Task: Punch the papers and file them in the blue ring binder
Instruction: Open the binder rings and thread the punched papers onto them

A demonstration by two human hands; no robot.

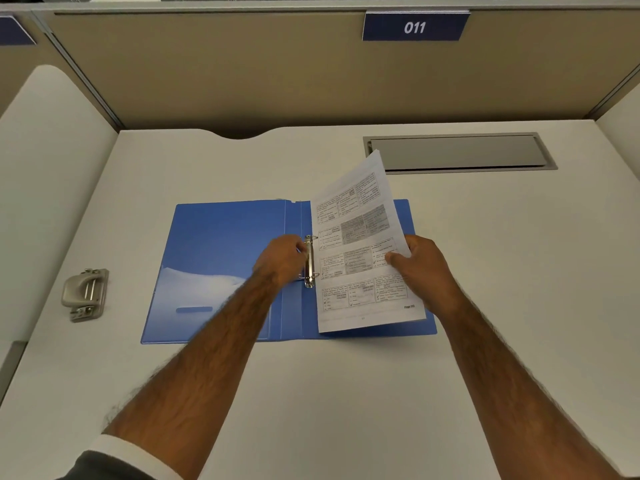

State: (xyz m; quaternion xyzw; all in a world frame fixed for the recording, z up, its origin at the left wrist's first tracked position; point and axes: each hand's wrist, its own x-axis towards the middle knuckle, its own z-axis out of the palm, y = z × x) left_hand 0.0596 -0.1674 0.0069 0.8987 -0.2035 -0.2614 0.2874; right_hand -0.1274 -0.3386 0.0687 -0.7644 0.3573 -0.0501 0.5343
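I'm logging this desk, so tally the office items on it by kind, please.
Blue ring binder, open: 1
Printed papers, in the right hand's grip: 1 sheaf, sheet number unclear
Hole punch: 1
Total: 3

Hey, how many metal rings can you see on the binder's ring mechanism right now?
2. One ring sits at the far end of the metal mechanism, beside the left hand; the other ring is at the near end. Neither looks hidden, though whether they are open is unclear.

Hole punch (85, 294) left of binder (221, 268)
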